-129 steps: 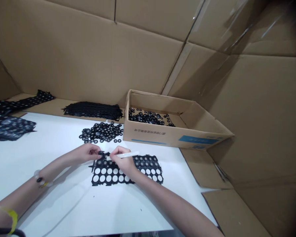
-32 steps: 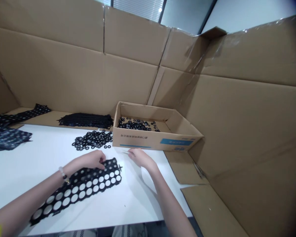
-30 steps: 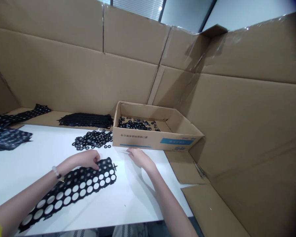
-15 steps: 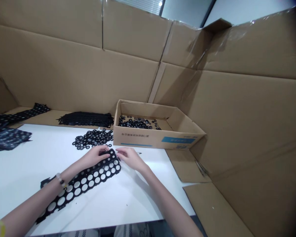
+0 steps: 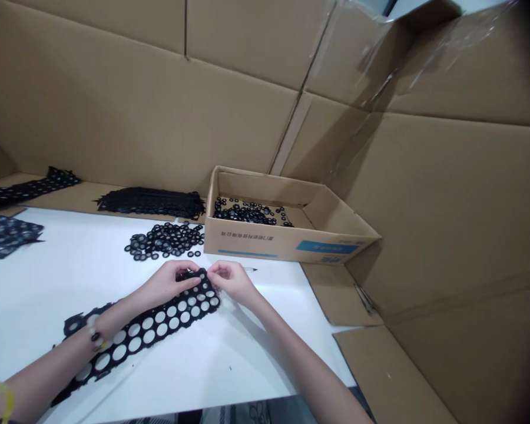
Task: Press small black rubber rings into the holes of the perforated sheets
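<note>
A long black perforated sheet (image 5: 159, 324) with rows of round holes lies across the white table (image 5: 229, 359), its near end running under my left forearm. My left hand (image 5: 170, 282) grips the far end of the sheet from the left. My right hand (image 5: 232, 281) pinches the same end from the right, so the fingertips of both hands nearly meet. What lies under the fingers is hidden. A thin white pen (image 5: 249, 269) rests on the table just beyond my right hand.
A loose pile of black rings (image 5: 164, 239) lies on the table behind my hands. An open cardboard box (image 5: 247, 247) holding more rings stands beside it. A stack of black sheets (image 5: 150, 202) and further sheets (image 5: 4, 235) lie back left. Cardboard walls (image 5: 446, 194) surround the table.
My right hand has moved left onto the sheet's far end, next to my left hand. The sheet has swung flatter across the table. The view has tilted slightly.
</note>
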Demonstrator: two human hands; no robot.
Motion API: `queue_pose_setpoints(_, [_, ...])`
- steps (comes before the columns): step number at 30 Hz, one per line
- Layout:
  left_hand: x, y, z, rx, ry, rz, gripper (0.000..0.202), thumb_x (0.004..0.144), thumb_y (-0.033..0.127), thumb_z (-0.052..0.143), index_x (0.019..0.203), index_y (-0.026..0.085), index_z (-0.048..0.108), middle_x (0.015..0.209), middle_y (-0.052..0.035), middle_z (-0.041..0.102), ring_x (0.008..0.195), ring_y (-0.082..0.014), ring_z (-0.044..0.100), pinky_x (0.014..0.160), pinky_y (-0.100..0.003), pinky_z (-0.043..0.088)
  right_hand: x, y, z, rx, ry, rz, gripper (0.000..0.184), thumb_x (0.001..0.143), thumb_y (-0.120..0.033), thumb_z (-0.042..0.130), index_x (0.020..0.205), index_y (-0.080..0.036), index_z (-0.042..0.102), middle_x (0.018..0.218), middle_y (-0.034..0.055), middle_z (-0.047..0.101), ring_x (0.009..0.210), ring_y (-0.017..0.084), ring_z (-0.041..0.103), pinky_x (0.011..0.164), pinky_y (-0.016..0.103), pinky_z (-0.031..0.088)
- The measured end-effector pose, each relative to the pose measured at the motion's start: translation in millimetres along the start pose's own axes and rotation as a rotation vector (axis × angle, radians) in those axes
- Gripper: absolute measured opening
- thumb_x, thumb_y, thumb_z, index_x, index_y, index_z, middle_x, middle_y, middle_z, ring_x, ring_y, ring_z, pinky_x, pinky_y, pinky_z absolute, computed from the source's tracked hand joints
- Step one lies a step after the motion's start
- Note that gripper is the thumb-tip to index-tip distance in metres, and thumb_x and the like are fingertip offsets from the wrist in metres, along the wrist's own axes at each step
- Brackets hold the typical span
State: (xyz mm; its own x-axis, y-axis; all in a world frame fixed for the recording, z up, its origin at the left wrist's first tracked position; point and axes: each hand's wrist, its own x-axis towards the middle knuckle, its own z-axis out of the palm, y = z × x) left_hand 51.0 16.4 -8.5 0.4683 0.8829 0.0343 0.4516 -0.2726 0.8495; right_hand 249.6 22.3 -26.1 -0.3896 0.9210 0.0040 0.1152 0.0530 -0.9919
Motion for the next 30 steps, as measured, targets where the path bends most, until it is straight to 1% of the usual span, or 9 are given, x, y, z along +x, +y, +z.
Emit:
queue_pose_setpoints(4, [-1,4,1.8,-0.027,0.018,0.024,0.021,0.082,0.036,0.056,0.086,0.017,0.065,0.093,-0.0042,0.069,0.089,-0.0211,0.060,0.084,-0.030,0.045,-3,-1,4,-0.079,0.036,-0.019,0.006,0.069,-0.021,0.059,0.068,-0.015,0.058,0.060,-0.0024,0.056,0.054,0.009,0.049,0.053,0.020,0.038])
queue_pose_setpoints(8, [-1,3,0.2,-0.099,-0.056,0.059,0.024,0.083,0.038,0.055,0.088,0.018,0.065,0.096,-0.0045,0.068,0.092,-0.0216,0.059,0.086,-0.031,0.043,-1,4,10,-0.090,0.074,-0.009,0.003,0.067,-0.019,0.056,0.066,-0.016,0.055,0.061,-0.0022,0.057,0.054,0.009,0.050,0.053,0.020,0.037])
queue_pose_setpoints(13, [0,5,-0.9,-0.219,-0.132,-0.053,0.030,0.080,0.046,0.053,0.083,0.017,0.059,0.083,-0.0017,0.063,0.082,-0.0199,0.057,0.074,-0.029,0.045,-2,6,13,-0.046,0.091,-0.047,0.005,0.071,-0.021,0.057,0.070,-0.017,0.054,0.062,-0.0023,0.056,0.056,0.010,0.050,0.054,0.020,0.037])
queue_pose_setpoints(17, [1,4,-0.4,-0.113,-0.060,-0.060,0.033,0.077,0.049,0.056,0.074,0.016,0.056,0.073,-0.0006,0.058,0.072,-0.0171,0.052,0.065,-0.026,0.041,-7,-1,15,0.027,-0.016,-0.050,0.011,0.077,-0.027,0.056,0.074,-0.018,0.050,0.062,-0.0036,0.053,0.054,0.010,0.048,0.052,0.020,0.036])
queue_pose_setpoints(21, [0,4,-4.0,0.091,0.101,0.024,0.025,0.080,0.043,0.053,0.081,0.018,0.053,0.083,-0.0019,0.057,0.080,-0.0188,0.050,0.073,-0.028,0.040,-11,-2,18,0.037,-0.042,-0.076,0.011,0.081,-0.027,0.052,0.077,-0.019,0.046,0.066,-0.0034,0.053,0.058,0.011,0.049,0.056,0.021,0.037])
queue_pose_setpoints(24, [-1,6,-6.8,0.243,0.017,0.074,0.027,0.083,0.041,0.045,0.068,0.019,0.051,0.070,-0.0008,0.053,0.075,-0.0191,0.048,0.073,-0.029,0.038,-10,4,21,0.019,-0.045,-0.083,0.008,0.081,-0.025,0.050,0.077,-0.019,0.046,0.066,-0.0039,0.052,0.059,0.010,0.047,0.055,0.021,0.035])
queue_pose_setpoints(26, [0,5,-11.4,0.213,-0.025,0.070,0.033,0.083,0.040,0.041,0.060,0.019,0.048,0.065,-0.0006,0.051,0.072,-0.0186,0.048,0.072,-0.029,0.039,-7,9,20,-0.019,-0.017,-0.063,0.008,0.078,-0.023,0.051,0.074,-0.020,0.045,0.061,-0.0056,0.047,0.055,0.010,0.042,0.053,0.020,0.032])
queue_pose_setpoints(28, [2,0,-22.3,0.096,0.166,-0.007,0.032,0.080,0.038,0.039,0.056,0.019,0.046,0.064,-0.0012,0.053,0.069,-0.0184,0.049,0.068,-0.028,0.041,-3,12,17,-0.059,0.058,-0.020,0.012,0.075,-0.024,0.052,0.070,-0.020,0.041,0.057,-0.0072,0.040,0.053,0.010,0.037,0.051,0.020,0.028])
queue_pose_setpoints(30, [4,-10,-39.6,-0.010,0.473,-0.108,0.029,0.079,0.034,0.034,0.056,0.019,0.046,0.064,-0.0023,0.054,0.068,-0.0190,0.050,0.066,-0.029,0.043,0,14,11,-0.087,0.134,0.022,0.016,0.075,-0.026,0.051,0.068,-0.021,0.038,0.056,-0.0071,0.039,0.054,0.011,0.037,0.051,0.021,0.028])
